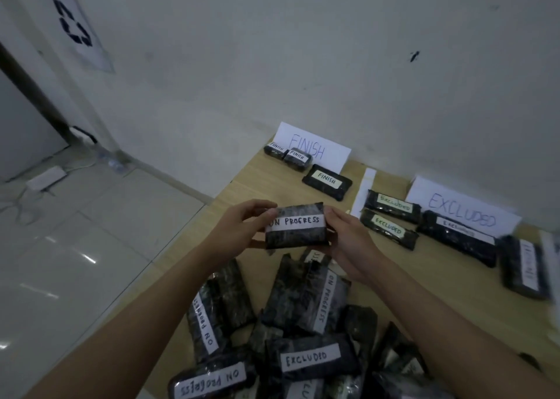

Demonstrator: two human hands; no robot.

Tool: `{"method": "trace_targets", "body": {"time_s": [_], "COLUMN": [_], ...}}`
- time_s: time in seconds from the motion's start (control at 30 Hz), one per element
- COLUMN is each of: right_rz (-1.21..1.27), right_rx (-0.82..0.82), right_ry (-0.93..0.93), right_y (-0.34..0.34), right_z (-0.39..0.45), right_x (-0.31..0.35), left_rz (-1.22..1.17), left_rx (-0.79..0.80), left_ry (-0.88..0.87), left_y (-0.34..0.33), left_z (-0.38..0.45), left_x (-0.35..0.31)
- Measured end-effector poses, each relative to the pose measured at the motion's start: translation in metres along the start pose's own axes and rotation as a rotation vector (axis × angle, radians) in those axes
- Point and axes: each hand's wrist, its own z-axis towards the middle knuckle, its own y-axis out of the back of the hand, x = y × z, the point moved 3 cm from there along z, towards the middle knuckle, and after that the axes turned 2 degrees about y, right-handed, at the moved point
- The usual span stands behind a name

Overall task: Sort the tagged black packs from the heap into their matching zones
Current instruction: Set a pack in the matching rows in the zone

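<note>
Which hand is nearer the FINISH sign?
Right. The right hand grips the held pack's right edge, closer below the FINISH sign; the left hand grips its left edge, farther off.

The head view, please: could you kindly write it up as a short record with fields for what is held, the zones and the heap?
held: ON PROGRESS pack, lifted above the table
left hand: fingers curled on the pack's left edge
right hand: grips the pack's right edge
FINISH sign: three FINISH packs in front
EXCLUDED sign: three EXCLUDED packs before it
heap: near edge, ON PROGRESS and EXCLUDED tags readable
far right pack: tag blurred, unreadable
</note>
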Motion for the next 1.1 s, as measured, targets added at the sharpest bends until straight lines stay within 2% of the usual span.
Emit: {"method": "trace_targets", "body": {"time_s": [0.13, 0.2, 0.3, 0.37, 0.47, 0.53, 0.67, 0.93, 1.1], "right_rz": [0.082, -0.045, -0.619, -1.005, -1.397, -1.491, -1.519, -1.528, -1.536], "right_rx": [-0.010, -0.045, -0.178, -0.200, -0.172, -0.207, -0.300, -0.530, -0.604], "right_ry": [0.026, 0.094, 0.432, 0.684, 0.827, 0.843, 0.808, 0.618, 0.507], "right_y": [0.013, 0.021, 0.042, 0.053, 0.073, 0.087, 0.129, 0.241, 0.317], "right_z": [-0.011, -0.017, -0.033, -0.047, -0.063, -0.072, -0.096, -0.177, -0.238], "right_x": [0.004, 0.005, 0.005, 0.004, -0.007, -0.012, -0.014, -0.004, -0.001], "left_rz": [-0.017, 0.010, 0.063, 0.120, 0.189, 0.241, 0.332, 0.454, 0.512], "left_rx": [0.076, 0.095, 0.120, 0.144, 0.197, 0.208, 0.315, 0.583, 0.739], "left_ry": [0.039, 0.012, -0.011, -0.023, -0.044, -0.069, -0.112, -0.262, -0.291], "left_y": [-0.014, -0.022, -0.038, -0.052, -0.080, -0.096, -0.153, -0.307, -0.407], "left_z": [0.001, 0.001, 0.002, 0.003, 0.005, 0.006, 0.007, -0.018, -0.046], "left_x": [-0.005, -0.007, -0.007, -0.005, -0.003, -0.003, -0.010, -0.041, -0.050]}}
